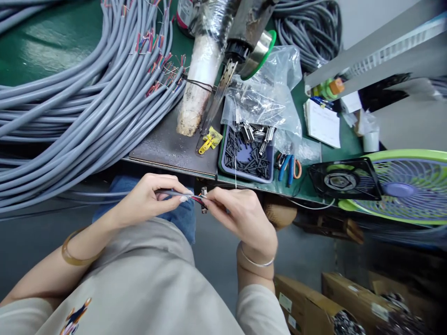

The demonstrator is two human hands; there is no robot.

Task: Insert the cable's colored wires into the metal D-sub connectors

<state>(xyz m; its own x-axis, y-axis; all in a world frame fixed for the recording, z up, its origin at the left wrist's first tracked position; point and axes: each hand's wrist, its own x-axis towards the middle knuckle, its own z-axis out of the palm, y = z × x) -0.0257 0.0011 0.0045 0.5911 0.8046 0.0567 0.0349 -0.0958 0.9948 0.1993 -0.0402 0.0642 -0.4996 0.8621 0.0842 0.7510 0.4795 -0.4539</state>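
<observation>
"So, what are the hands doing?"

"The left hand (162, 200) is gripping the end of a grey multi-core cable (117, 193) between thumb and fingers. The right hand (244, 211) is pinching at the thin coloured wires (197, 200) that are coming out of it."

"Is it grasping the metal connector (204, 210) as well?"

"I can't tell; its fingertips are covering that spot. The connector is sitting between the two hands, right by the right fingertips."

"Where is the cable end lying?"

"It isn't lying anywhere; the left hand is holding it up in front of the torso, just off the near edge of the green tabletop (42, 42)."

"And that fine strand (235, 167)?"

"It's running down across the blue tray (246, 177) and disappearing behind the right hand. Short black tubes (240, 164) and metal connector parts (268, 136) are filling much of the tray."

"What's standing around it?"

"Blue-handled pliers (289, 170) are lying to its right, a yellow clip (207, 142) is resting to its left, and a thick bundle of grey cables (70, 116) is spreading across the far left."
</observation>
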